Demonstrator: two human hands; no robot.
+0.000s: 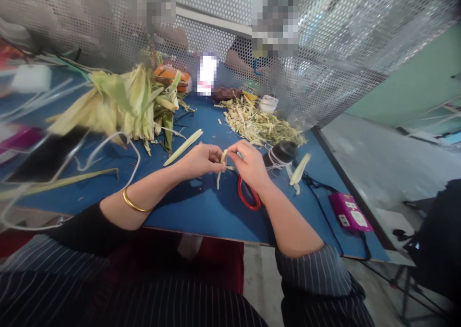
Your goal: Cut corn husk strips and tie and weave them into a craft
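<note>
Between my hands, above the middle of the blue table, is a narrow pale strip of corn husk. My left hand pinches it, and one thin end hangs below the fingers. My right hand has its thumb and fingertips closed at the upper part of the same strip. Just under my right wrist lie scissors with red handles, their blades mostly hidden by the hand. Beyond that wrist is a dark cone of white thread. A longer husk piece rests left of my hands.
A pile of corn husks stands at the left, and a heap of husk scraps at the back. A purple power box with black cords sits at the right edge. A perforated metal screen closes the far side, with people behind it.
</note>
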